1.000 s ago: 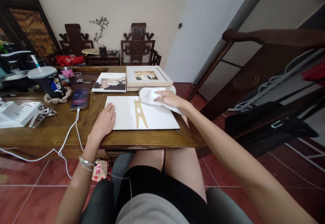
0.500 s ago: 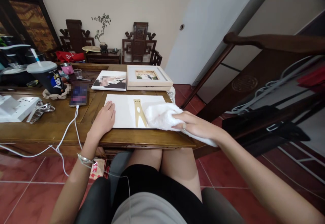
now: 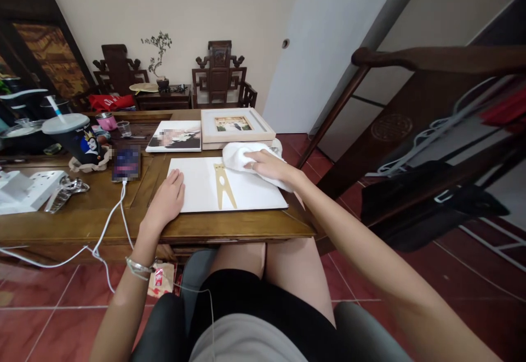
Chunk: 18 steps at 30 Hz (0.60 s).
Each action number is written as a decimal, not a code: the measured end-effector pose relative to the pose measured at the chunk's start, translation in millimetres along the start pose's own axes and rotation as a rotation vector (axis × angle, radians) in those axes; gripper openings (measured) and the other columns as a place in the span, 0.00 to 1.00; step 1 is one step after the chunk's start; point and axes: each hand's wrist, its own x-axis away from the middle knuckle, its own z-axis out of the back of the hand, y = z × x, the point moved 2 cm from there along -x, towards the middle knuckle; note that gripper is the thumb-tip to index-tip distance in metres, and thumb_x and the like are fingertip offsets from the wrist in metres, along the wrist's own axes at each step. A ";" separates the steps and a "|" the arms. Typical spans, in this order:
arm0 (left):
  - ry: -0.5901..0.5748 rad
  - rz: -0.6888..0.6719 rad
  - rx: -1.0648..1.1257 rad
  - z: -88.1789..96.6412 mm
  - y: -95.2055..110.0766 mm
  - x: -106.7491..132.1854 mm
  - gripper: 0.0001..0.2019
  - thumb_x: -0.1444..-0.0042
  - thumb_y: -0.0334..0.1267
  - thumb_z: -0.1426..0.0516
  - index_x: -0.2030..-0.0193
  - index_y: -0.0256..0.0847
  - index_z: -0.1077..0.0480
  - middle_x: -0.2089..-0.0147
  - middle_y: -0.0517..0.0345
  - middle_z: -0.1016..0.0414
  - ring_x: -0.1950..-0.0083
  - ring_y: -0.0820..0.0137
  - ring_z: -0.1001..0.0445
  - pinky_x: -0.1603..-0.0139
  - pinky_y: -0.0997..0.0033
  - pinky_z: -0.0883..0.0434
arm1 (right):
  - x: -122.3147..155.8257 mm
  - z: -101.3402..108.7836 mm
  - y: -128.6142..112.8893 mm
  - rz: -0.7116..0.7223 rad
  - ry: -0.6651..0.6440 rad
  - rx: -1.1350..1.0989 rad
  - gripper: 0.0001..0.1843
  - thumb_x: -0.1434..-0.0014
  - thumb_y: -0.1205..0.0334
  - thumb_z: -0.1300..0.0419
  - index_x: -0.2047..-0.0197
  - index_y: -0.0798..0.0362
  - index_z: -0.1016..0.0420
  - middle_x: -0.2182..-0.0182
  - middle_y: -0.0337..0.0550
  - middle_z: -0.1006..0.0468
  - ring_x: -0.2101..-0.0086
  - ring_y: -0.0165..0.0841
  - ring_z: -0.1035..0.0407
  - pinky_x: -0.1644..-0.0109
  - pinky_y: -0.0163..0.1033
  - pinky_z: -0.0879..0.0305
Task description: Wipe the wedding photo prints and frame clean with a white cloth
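A white rectangular board (image 3: 197, 187) with a thin dark lower edge lies flat on the wooden table. On it is a gold, cat-shaped, two-legged piece (image 3: 223, 187); I cannot tell whether it is loose or fixed. My left hand (image 3: 168, 195) rests over the board's left edge, fingers stretched out and close together. In my right hand (image 3: 267, 165) is a bunched white cloth (image 3: 236, 156), pressed on the board's far right part. The cloth hangs past the right edge and hides that corner.
Behind the board sit a photo print (image 3: 175, 136) and a framed picture (image 3: 234, 125) on a box. To the left are a phone (image 3: 126, 164) on a white cable, a lidded drink cup (image 3: 82, 140) and a power strip (image 3: 30, 189). A dark wooden rack (image 3: 386, 110) stands at right.
My right hand has moved the cloth away from me and a little left, from the board's near right part to its far right part. My left hand keeps its place on the board.
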 end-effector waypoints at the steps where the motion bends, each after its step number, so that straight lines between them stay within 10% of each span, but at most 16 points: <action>1: -0.002 0.003 0.002 -0.1 0.5 0.0 0.23 0.34 0.37 0.58 0.38 0.29 0.38 0.32 0.37 0.41 0.28 0.55 0.47 0.29 0.50 0.46 | 11.8 -1.1 -2.1 0.001 -0.012 0.010 0.20 0.42 0.59 0.49 0.49 0.52 0.26 0.46 0.48 0.25 0.43 0.49 0.39 0.38 0.52 0.45; 10: -0.016 0.029 0.008 0.2 4.0 0.9 0.23 0.34 0.36 0.59 0.37 0.28 0.39 0.31 0.36 0.42 0.28 0.56 0.47 0.30 0.50 0.44 | 126.4 14.3 -35.1 0.005 -0.282 0.040 0.15 0.46 0.56 0.50 0.63 0.48 0.24 0.62 0.48 0.23 0.50 0.49 0.33 0.43 0.50 0.39; 18: -0.004 0.029 0.011 -0.5 2.5 1.2 0.22 0.34 0.37 0.59 0.37 0.31 0.39 0.31 0.39 0.41 0.28 0.56 0.47 0.30 0.51 0.44 | 67.6 13.2 -14.1 -0.019 -0.157 -0.037 0.20 0.48 0.54 0.45 0.55 0.50 0.21 0.50 0.49 0.23 0.44 0.52 0.37 0.38 0.53 0.44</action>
